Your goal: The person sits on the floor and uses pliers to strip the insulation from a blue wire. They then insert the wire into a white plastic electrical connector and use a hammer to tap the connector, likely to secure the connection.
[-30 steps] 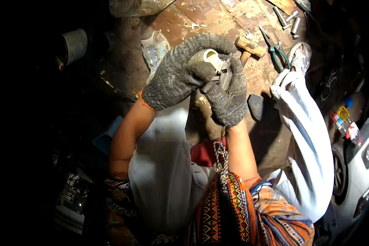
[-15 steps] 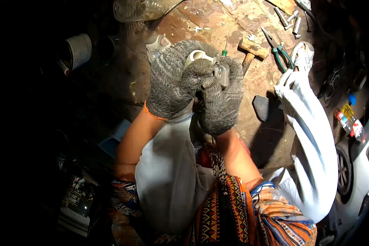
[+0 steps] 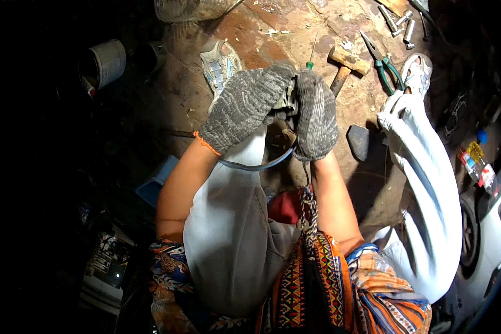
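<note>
My left hand [image 3: 245,106], in a grey knit glove with an orange cuff, is closed around the left side of a small metallic assembly [image 3: 285,99]. My right hand [image 3: 316,114], gloved the same way, is closed on its right side; most of the piece is hidden. A blue-grey tube or cable [image 3: 256,166] loops below my hands. Just beyond them lie a green-handled screwdriver [image 3: 309,64], a wooden-handled hammer [image 3: 349,60] and pliers with green grips [image 3: 388,75].
Metal sockets [image 3: 407,33] lie top right, a clear plastic container [image 3: 186,8] top left, a pail [image 3: 102,64] at left. My legs and sandals frame the work area. A flat dark stone [image 3: 357,142], plastic bottles [image 3: 481,167] and a white car-like body [image 3: 487,234] are on the right.
My hands have turned the piece over, so its white round opening is now hidden. The loop of tube has appeared beneath them, and my right hand sits more upright.
</note>
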The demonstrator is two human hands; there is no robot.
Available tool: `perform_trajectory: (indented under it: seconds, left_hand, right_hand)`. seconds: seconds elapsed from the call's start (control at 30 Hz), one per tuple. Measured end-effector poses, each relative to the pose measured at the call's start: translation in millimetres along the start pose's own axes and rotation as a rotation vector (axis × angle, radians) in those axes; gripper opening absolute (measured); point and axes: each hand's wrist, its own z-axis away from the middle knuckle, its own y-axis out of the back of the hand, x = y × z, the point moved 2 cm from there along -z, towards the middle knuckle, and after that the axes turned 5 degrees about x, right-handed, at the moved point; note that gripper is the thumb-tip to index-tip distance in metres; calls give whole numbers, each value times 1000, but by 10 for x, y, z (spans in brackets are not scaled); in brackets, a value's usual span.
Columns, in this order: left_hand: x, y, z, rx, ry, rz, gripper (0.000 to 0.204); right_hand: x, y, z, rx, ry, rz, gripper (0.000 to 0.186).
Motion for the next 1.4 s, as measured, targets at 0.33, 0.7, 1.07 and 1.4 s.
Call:
perform_trajectory:
  seconds: [0.33,0.7,1.07,1.4]
  left_hand:
    - [-151,-131,24,-18,428,509,39]
    - [-119,42,-58,124,341,209,37]
    - [-144,40,-160,147,558,708,28]
    - [-172,-88,-166,176,581,777,34]
  right_hand:
    - [-27,40,-219,-158,-991,-894,52]
    - [-134,-81,-262,6,-1683,-1490,56]
    - [-31,46,-259,-201,-1402,-1403,57]
    - [-10,-20,-182,-179,-1528,-1924,41]
